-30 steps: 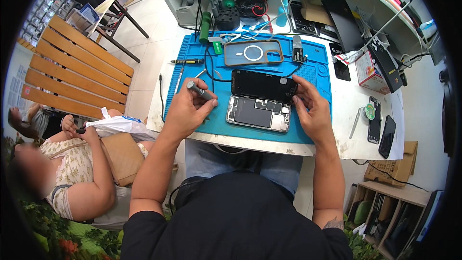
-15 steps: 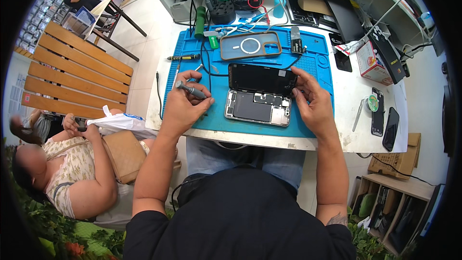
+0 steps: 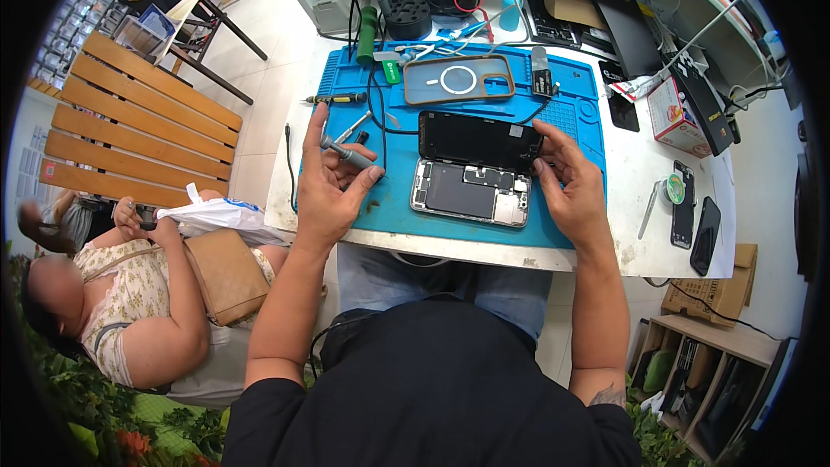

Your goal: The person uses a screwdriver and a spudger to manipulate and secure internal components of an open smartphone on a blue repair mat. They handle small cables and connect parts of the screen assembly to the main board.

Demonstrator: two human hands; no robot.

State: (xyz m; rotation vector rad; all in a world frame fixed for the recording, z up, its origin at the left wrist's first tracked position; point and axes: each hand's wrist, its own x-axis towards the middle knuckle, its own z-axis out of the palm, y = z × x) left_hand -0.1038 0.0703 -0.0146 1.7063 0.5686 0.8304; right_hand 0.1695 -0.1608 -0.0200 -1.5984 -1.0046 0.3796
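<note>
My left hand point(image 3: 333, 199) holds a short grey cylindrical driver point(image 3: 351, 155), its index finger stretched upward. My right hand point(image 3: 572, 186) grips the right edge of the raised black screen point(image 3: 471, 137). The opened phone body point(image 3: 450, 192), with battery and inner boards exposed, lies below it on the blue mat point(image 3: 389, 229). Beside my left hand are a small silver tool point(image 3: 353, 124), a dark cable and a yellow-black screwdriver point(image 3: 335, 98). A clear phone case point(image 3: 428, 78) lies behind the screen.
A tool holder point(image 3: 408, 24), cables and a blue bottle point(image 3: 512, 4) crowd the back. Two phones point(image 3: 706, 236), a box point(image 3: 674, 112) and black panels occupy the right. A seated person point(image 3: 151, 311) with a bag is at left, beside a slatted wooden chair point(image 3: 143, 121); other people stand farther back.
My left index finger has straightened upward as the hand stays round the driver. My right hand stays on the screen, which remains raised. The view has shifted slightly.
</note>
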